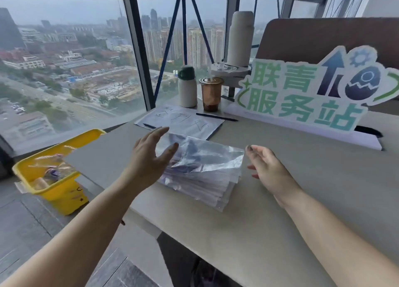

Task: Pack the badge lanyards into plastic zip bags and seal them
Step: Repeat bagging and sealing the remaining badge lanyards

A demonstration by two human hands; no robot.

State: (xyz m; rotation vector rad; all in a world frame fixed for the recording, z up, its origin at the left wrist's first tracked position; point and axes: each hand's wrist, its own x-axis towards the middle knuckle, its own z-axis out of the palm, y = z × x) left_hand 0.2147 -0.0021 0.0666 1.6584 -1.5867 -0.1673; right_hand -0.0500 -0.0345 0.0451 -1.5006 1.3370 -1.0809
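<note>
A stack of clear plastic zip bags (203,170) with dark lanyards inside lies on the beige table (280,222). My left hand (151,155) hovers at the stack's left edge with fingers spread and relaxed, its thumb over the top bag. At the right edge of the stack is my right hand (267,168), fingers straight and holding nothing. Whether either hand touches the bags is unclear.
A yellow bin (54,172) with plastic waste stands on the floor to the left. Behind the stack lie a handwritten paper (183,120) and a black pen (216,116). A white bottle (187,87), a brown drink cup (211,94) and a green-lettered sign (302,94) stand at the back.
</note>
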